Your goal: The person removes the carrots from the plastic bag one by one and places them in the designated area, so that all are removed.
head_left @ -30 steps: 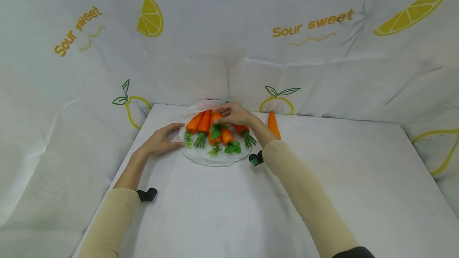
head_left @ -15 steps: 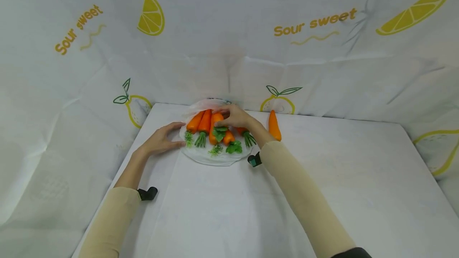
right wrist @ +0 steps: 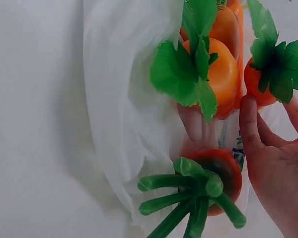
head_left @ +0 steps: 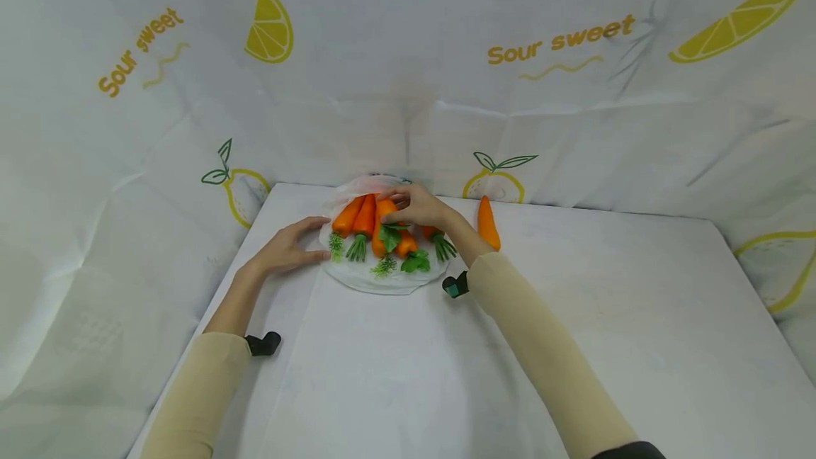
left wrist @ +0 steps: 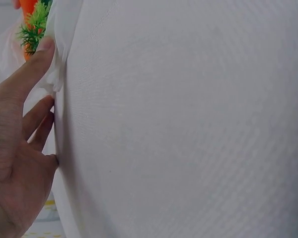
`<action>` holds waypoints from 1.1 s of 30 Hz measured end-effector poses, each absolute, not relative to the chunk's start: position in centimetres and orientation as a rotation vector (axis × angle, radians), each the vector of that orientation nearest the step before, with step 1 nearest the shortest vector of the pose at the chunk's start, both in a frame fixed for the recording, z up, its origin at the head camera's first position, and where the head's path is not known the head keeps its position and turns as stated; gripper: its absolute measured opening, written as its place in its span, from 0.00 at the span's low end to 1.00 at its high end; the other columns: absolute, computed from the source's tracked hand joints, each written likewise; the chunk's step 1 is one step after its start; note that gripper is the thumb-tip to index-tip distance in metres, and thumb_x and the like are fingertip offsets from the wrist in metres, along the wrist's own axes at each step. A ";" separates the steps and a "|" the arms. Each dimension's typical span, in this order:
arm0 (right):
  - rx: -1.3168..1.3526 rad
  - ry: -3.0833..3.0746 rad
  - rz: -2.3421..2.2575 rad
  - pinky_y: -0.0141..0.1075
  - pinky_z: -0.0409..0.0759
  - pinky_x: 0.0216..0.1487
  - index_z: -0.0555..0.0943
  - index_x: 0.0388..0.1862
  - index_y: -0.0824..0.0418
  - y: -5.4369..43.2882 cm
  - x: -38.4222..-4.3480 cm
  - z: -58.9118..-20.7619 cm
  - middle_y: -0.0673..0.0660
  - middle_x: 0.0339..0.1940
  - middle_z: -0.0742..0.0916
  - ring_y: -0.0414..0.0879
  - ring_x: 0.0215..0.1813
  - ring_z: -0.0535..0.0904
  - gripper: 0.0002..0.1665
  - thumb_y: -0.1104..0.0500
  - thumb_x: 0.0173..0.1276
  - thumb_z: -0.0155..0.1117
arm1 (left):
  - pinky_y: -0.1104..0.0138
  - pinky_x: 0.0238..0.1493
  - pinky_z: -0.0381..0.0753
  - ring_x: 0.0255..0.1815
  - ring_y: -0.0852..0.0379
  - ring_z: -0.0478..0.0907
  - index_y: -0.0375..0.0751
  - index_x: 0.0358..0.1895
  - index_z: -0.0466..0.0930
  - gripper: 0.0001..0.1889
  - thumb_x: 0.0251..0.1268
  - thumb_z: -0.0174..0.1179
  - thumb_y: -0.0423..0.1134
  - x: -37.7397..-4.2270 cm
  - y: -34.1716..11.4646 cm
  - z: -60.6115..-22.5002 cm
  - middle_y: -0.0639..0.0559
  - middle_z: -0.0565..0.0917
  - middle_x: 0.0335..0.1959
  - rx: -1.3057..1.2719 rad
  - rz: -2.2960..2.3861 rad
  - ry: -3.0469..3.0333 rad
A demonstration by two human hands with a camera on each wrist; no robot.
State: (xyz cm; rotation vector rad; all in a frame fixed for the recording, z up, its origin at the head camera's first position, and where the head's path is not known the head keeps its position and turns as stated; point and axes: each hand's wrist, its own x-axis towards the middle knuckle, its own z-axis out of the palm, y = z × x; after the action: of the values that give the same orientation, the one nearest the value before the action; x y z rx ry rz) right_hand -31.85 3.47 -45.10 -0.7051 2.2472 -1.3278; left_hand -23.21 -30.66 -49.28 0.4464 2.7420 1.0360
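"Pinching a carrot point(right wrist: 258, 87), the right hand point(head_left: 421, 207) is in among the orange over the white plastic bag point(head_left: 372, 284)! How far along, would you say?"

"Well along, I'd judge. Several carrots point(head_left: 363, 218) lie close together at the bag's mouth, leafy ends facing us, some far tips tucked under the plastic. How deep they go, I can't tell."

"Anything left?"

"One loose carrot point(head_left: 487, 224), over to the right on the desk point(head_left: 605, 317), outside the bag and apart from the bunch. The plastic isn't gathered around the others yet, either."

"Now that right hand, how tight?"

"Only a small gap between thumb and fingers: thumb on the near side, fingers on the far side, carrot between. Its green leaves point(right wrist: 285, 64) cover part of the grip in the right wrist view."

"And the left hand point(head_left: 287, 250)?"

"Spread wide! Thumb and fingers well apart, tips against the bag's left edge, no carrot in it, just a light touch on the plastic."
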 end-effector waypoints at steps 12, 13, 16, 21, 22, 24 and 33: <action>-0.819 2.144 -1.295 0.52 0.77 0.82 0.83 0.70 0.56 3.9 -30.3 -43.5 0.58 0.79 0.80 0.59 0.81 0.75 0.29 0.56 0.72 0.78 | 0.37 0.89 0.57 0.87 0.35 0.63 0.43 0.80 0.71 0.41 0.66 0.78 0.45 -23.0 -30.7 -49.2 0.39 0.73 0.82 0.454 1.051 2.741; -0.836 2.143 -1.282 0.52 0.77 0.82 0.83 0.70 0.56 3.9 -30.0 -43.2 0.58 0.79 0.81 0.59 0.81 0.75 0.29 0.56 0.72 0.78 | 0.37 0.89 0.57 0.87 0.35 0.63 0.43 0.80 0.71 0.41 0.66 0.78 0.45 -23.0 -30.7 -49.2 0.39 0.73 0.82 0.455 1.050 2.741; -0.907 2.137 -1.245 0.50 0.78 0.81 0.84 0.69 0.56 3.8 -29.4 -42.4 0.58 0.77 0.82 0.58 0.80 0.77 0.28 0.55 0.72 0.79 | 0.37 0.89 0.57 0.87 0.35 0.62 0.43 0.80 0.71 0.41 0.66 0.78 0.45 -23.0 -30.7 -49.1 0.39 0.73 0.82 0.455 1.043 2.741; -1.029 2.106 -1.211 0.48 0.81 0.79 0.84 0.68 0.57 4.0 -28.3 -41.0 0.57 0.75 0.84 0.57 0.77 0.80 0.28 0.56 0.71 0.79 | 0.36 0.88 0.57 0.87 0.35 0.62 0.43 0.80 0.71 0.41 0.67 0.78 0.45 -23.0 -30.7 -49.2 0.40 0.73 0.82 0.456 1.043 2.746; -1.044 2.102 -1.211 0.47 0.81 0.78 0.84 0.69 0.56 4.1 -28.1 -40.7 0.57 0.74 0.84 0.57 0.76 0.80 0.28 0.56 0.71 0.79 | 0.36 0.88 0.57 0.87 0.35 0.62 0.43 0.80 0.71 0.41 0.67 0.78 0.45 -23.0 -30.7 -49.2 0.39 0.73 0.82 0.459 1.048 2.747; -1.051 2.101 -1.223 0.49 0.82 0.77 0.83 0.69 0.56 4.7 -27.7 -40.0 0.58 0.74 0.84 0.57 0.76 0.80 0.29 0.56 0.71 0.78 | 0.36 0.88 0.57 0.87 0.35 0.62 0.44 0.80 0.71 0.41 0.67 0.78 0.46 -23.0 -30.7 -49.3 0.40 0.73 0.82 0.463 1.052 2.748; -1.006 2.151 -1.315 0.50 0.83 0.76 0.82 0.72 0.57 8.6 -26.7 -37.9 0.61 0.76 0.82 0.59 0.75 0.81 0.30 0.60 0.72 0.77 | 0.36 0.88 0.57 0.88 0.35 0.62 0.46 0.81 0.70 0.41 0.67 0.77 0.48 -23.0 -30.7 -49.4 0.40 0.72 0.83 0.452 1.038 2.754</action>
State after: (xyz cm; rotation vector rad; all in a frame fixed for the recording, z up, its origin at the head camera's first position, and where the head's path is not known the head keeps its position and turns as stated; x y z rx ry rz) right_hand -26.68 8.64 -37.92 -1.0059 2.1505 -1.3147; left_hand -22.95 -30.67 -49.38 0.4524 2.7538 1.0376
